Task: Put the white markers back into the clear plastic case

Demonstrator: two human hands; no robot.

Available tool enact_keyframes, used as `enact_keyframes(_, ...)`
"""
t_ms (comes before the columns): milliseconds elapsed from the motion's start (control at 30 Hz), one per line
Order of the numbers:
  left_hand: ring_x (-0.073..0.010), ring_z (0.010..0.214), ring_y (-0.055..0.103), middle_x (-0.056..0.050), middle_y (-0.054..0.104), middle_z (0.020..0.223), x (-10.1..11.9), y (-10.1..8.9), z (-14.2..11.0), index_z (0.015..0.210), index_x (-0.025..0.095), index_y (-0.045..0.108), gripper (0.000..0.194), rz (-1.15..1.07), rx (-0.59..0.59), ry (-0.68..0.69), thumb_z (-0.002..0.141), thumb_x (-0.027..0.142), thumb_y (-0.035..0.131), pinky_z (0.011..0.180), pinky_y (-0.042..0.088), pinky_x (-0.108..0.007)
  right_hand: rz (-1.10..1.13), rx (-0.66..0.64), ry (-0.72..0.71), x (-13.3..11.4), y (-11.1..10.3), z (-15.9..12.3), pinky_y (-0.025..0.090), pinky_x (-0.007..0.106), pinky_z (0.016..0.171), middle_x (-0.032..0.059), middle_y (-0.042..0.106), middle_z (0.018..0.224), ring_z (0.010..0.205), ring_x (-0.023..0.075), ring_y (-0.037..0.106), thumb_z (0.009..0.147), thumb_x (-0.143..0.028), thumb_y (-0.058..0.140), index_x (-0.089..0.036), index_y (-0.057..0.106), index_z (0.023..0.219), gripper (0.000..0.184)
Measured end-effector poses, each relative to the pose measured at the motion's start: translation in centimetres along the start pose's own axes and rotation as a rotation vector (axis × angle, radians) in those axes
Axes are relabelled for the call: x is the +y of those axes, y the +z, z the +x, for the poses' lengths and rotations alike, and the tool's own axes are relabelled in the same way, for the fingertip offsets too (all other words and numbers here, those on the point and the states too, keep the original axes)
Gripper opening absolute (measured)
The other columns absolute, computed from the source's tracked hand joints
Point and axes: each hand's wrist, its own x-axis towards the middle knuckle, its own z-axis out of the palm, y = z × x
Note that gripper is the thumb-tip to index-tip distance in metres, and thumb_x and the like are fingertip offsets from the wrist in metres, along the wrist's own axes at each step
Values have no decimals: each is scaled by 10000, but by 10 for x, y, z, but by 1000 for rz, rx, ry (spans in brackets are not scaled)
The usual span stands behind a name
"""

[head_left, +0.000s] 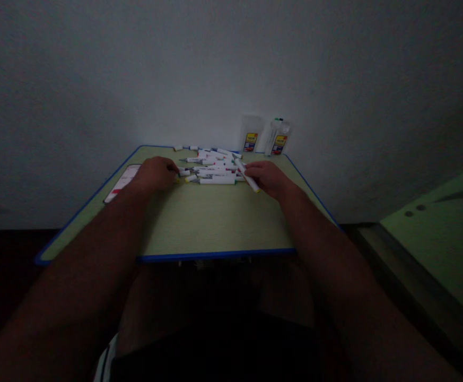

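My right hand (269, 178) grips a white marker (251, 181) with a yellow end, tilted above the right side of a pile of markers (215, 172). Several pile markers show bare grey tips pointing left. At the pile's left side, my left hand (156, 172) has its fingers curled together beside some loose caps (190, 179). A small yellow-marked piece shows under those fingertips; whether they hold it is too dark to tell.
Two clear plastic marker cases (251, 135) (278, 139) stand against the wall at the back right; the right one contains a few markers. More caps (178, 148) lie along the back edge. A phone (122, 183) with a lit screen lies left on the blue-edged table (215, 228).
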Motion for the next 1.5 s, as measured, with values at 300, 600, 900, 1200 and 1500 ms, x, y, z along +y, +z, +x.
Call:
enact_keyframes(300,-306,1031,661,-133,736,1126,0,0,-1,1069,177,771,334,3,22,23,812,242,567,880,480,-361,214,50,62,-4,-1,-2,432,206,502,42,680,700,551,102,571,730,-97,603,-137,644,674,80)
enact_keyframes(600,-294,1018,667,-102,749,1099,1,0,-1,1065,208,770,338,19,10,-4,773,226,601,871,496,-345,259,15,95,-4,-3,-1,470,204,522,15,682,681,546,97,600,762,-122,699,-144,655,727,60)
enact_keyframes(900,-290,935,665,-89,760,1016,-5,5,3,970,234,779,272,-35,21,14,732,197,652,848,503,-375,223,9,115,2,-5,4,511,220,569,52,731,798,625,114,648,807,-188,740,-144,698,829,65)
enact_keyframes(1200,-291,902,676,-118,760,979,-9,6,0,948,216,788,312,-110,4,57,686,104,662,855,498,-397,144,57,130,-9,2,-8,438,204,478,38,708,743,519,82,554,838,-163,716,-146,632,769,110)
enact_keyframes(1500,-281,834,679,-109,763,899,-11,7,1,851,222,793,207,-105,-9,79,679,160,697,789,498,-375,101,25,125,-8,4,-8,444,213,487,36,709,745,536,95,572,846,-160,715,-154,640,822,79)
